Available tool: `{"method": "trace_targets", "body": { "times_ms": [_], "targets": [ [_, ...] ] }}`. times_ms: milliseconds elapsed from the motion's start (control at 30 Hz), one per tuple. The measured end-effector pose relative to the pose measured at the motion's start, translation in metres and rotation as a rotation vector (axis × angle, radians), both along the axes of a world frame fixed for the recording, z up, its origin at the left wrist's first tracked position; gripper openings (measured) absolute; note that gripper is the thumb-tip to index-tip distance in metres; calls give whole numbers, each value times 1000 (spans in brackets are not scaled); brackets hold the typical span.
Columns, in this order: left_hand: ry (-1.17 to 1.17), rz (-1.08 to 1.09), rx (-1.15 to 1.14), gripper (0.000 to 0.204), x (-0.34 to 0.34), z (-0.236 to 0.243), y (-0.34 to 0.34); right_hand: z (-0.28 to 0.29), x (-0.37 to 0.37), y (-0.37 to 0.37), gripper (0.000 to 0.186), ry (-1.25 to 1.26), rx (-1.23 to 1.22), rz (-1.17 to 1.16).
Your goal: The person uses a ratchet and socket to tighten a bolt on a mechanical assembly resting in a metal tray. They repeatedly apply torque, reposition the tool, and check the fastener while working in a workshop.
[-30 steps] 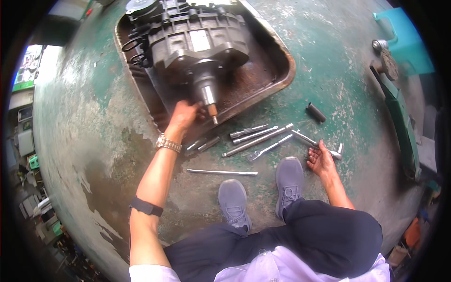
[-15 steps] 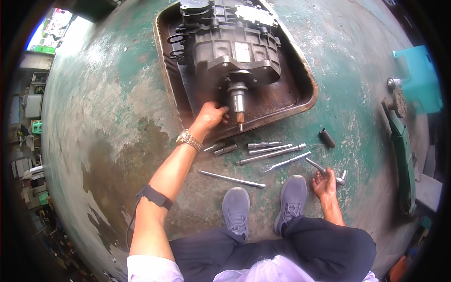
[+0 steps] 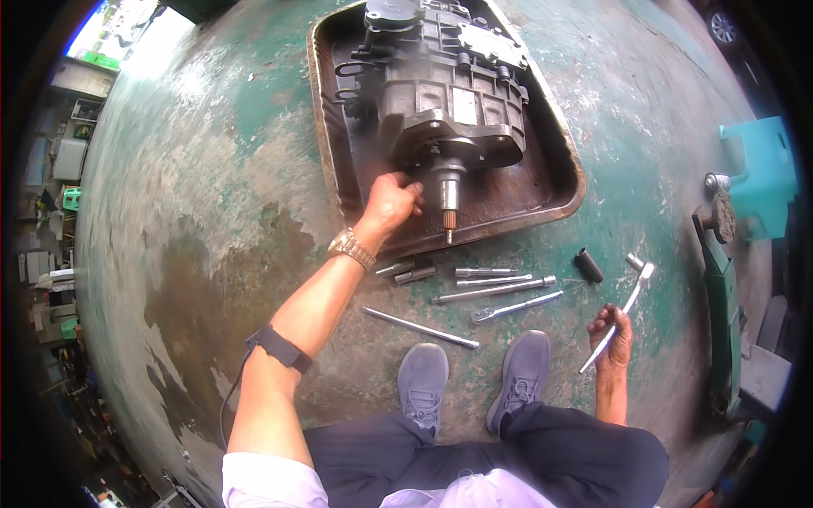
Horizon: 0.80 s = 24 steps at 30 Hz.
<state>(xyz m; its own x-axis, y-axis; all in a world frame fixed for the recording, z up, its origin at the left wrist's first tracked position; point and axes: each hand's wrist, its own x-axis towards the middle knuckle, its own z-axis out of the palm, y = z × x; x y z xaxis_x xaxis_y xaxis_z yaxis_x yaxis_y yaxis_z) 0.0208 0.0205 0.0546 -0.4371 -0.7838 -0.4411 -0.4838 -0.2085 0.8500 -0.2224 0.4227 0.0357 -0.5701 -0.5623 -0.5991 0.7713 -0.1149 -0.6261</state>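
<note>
A grey cast gearbox (image 3: 408, 91) sits in a rusty metal tray (image 3: 576, 186), its splined shaft (image 3: 449, 216) pointing toward me. My left hand (image 3: 391, 201) is closed just left of the shaft, with whatever it grips, if anything, hidden. My right hand (image 3: 611, 334) grips a ratchet wrench (image 3: 631, 298) diagonally, with a socket (image 3: 635, 261) at its head. On the floor between my shoes and the tray lie a long extension bar (image 3: 491, 289), another ratchet (image 3: 517, 306), a thin bar (image 3: 419, 328), several shorter steel pieces and a dark deep socket (image 3: 589, 265).
A green floor jack (image 3: 720, 313) stands at the right, beside a turquoise plastic stool (image 3: 758, 169). A car wheel (image 3: 721, 27) shows at the top right. Assorted boxes and parts (image 3: 69, 161) line the left edge. My shoes (image 3: 521, 372) are just below the tools.
My right hand has closed on the ratchet, lifted it and swung its head up and away from me. My left hand stays by the shaft. The view has shifted.
</note>
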Motion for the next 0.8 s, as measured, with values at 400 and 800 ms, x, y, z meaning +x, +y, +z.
{"method": "trace_targets", "body": {
  "times_ms": [400,800],
  "targets": [
    [321,25,105,19,-30,46,36,74,-27,-92,11,1243,385,633],
    [137,-143,165,51,-71,28,67,115,-33,-199,15,1863,380,1138]
  ]
}}
